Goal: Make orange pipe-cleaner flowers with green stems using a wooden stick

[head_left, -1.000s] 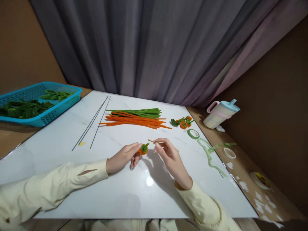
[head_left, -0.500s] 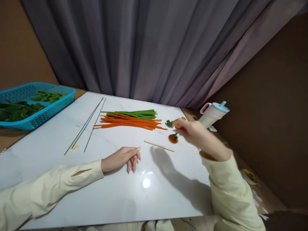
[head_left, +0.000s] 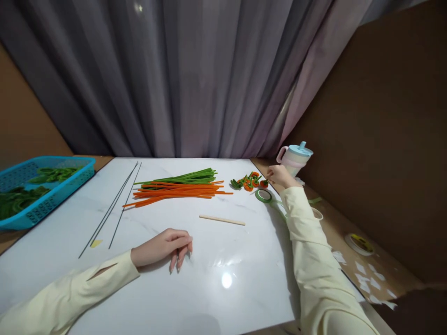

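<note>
One cup [head_left: 296, 158] behind right hand [head_left: 281, 176]

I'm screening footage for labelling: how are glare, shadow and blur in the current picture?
Head view: strong glare spot on the white table, a small pale one high on the curtain; head view: dark shadow beside the right sleeve, right-hand wall dim; head view: left hand and stick fairly crisp, no obvious motion blur.
</note>
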`<state>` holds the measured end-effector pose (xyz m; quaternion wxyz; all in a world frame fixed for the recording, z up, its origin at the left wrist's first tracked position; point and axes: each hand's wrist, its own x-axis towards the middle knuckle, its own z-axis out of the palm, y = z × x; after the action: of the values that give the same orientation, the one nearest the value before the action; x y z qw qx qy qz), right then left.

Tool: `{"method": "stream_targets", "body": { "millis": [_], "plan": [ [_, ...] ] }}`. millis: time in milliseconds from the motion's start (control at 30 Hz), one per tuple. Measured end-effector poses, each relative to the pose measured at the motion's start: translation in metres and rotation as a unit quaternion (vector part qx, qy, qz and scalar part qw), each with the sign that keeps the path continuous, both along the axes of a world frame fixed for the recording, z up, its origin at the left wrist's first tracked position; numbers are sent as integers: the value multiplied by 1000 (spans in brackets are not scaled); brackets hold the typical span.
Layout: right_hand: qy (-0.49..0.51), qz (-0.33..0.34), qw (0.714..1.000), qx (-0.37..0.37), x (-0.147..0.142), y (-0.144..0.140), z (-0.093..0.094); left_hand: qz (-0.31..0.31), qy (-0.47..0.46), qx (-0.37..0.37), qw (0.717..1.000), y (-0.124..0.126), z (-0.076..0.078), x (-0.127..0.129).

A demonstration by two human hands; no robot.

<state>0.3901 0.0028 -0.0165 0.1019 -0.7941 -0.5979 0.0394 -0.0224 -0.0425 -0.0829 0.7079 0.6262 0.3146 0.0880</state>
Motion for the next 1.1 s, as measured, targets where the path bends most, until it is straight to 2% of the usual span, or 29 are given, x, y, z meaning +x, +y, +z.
{"method": "stream_targets", "body": {
  "millis": [133, 367, 533, 667, 767, 833, 900, 967, 1033, 1100],
  "plan": [
    [19, -21, 998, -50, 1, 10, -14, 0, 3, -8, 1000, 0, 0, 0],
    [-12, 14, 996, -84, 3, 21, -22, -7, -5, -15, 1000, 1, -1, 0],
    [-83, 54, 993, -66, 0, 30, -27, -12, -12, -17, 1000, 2, -1, -1],
    [-133, 57, 989, -29, -10, 30, -27, -14, -11, -21, 1000, 2, -3, -2],
    [-160, 58, 985, 16, -17, 25, -15, -13, -12, -31, 999, 3, -3, -2],
    [-176, 66, 980, 61, -24, 20, 2, -8, -16, -31, 999, 5, 1, -1],
    [-188, 89, 971, 116, -39, 10, 23, 11, -22, 5, 1000, 8, 10, 1],
    [-190, 134, 956, 178, -66, -6, 45, 57, -31, 83, 994, 10, 26, 4],
    [-174, 255, 894, 325, -104, -28, 60, 119, -61, 163, 977, 10, 46, 6],
    [-178, 365, 842, 356, -146, -51, 68, 154, -92, 245, 953, 8, 64, 7]
  ]
}}
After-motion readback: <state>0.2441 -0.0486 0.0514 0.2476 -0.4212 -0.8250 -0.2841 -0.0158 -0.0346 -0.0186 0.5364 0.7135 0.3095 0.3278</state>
